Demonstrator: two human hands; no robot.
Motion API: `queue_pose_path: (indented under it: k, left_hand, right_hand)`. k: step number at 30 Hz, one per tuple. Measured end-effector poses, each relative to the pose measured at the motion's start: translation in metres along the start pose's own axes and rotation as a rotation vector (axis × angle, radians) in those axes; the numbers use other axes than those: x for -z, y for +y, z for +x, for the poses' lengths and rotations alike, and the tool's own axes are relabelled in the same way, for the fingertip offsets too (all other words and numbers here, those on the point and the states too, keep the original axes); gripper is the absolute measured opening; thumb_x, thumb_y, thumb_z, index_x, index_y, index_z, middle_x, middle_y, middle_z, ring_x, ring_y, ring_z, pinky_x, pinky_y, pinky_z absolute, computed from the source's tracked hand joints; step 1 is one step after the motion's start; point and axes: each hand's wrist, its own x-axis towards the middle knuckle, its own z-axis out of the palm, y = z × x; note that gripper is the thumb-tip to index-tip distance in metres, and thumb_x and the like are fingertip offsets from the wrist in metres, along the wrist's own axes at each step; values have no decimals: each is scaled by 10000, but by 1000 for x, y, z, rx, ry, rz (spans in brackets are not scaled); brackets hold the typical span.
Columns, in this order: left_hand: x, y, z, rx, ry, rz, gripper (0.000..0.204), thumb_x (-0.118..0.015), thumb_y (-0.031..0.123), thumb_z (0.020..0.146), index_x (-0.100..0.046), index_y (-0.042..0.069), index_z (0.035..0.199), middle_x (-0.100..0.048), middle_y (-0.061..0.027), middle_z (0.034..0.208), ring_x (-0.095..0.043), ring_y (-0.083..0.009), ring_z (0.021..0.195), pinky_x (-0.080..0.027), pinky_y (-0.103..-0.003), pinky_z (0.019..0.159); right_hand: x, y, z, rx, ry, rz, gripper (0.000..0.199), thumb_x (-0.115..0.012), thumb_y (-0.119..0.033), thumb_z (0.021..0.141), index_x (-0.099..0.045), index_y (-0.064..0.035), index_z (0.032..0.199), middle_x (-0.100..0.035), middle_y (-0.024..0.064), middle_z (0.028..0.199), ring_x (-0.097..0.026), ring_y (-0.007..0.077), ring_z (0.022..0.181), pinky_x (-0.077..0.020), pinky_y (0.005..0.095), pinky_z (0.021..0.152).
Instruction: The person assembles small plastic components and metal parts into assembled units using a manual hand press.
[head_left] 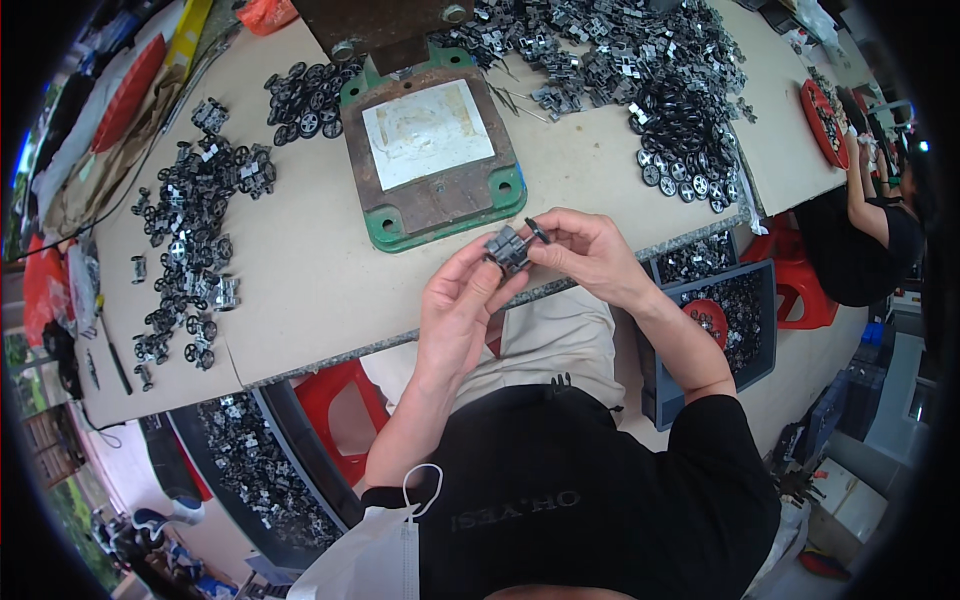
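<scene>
Above the table's near edge, my left hand [458,305] grips a small grey plastic block [507,248], which looks like a toy car chassis. The fingers and thumb of my right hand [590,255] pinch a black wheel [537,231] at the block's right side. A thin axle seems to join wheel and block; whether the wheel is fully seated I cannot tell. Another dark round part [494,262] shows by my left thumb, partly covered. Just beyond my hands stands a green and brown metal press base [505,195] with a white pad [430,130] on top.
Wheeled grey assemblies [190,240] lie heaped at left. Loose wheels [305,105] sit left of the press; more wheels [690,165] and grey parts [620,50] pile up at right. Parts bins [765,300] flank my lap, with red stools [345,410] beside them. Another person [850,240] works at far right.
</scene>
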Motion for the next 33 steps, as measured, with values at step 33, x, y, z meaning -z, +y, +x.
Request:
queue_pose_path:
  k: [33]
  left_hand:
    - [2, 101, 122, -800, 208, 1326, 244, -707, 106, 672, -663, -26, 873, -627, -168, 871, -627, -242, 760, -491, -320, 683]
  right_hand:
    - [45, -86, 19, 348, 143, -949, 235, -648, -138, 771, -633, -13, 969, -618, 79, 798, -536, 147, 633, -426, 250, 561]
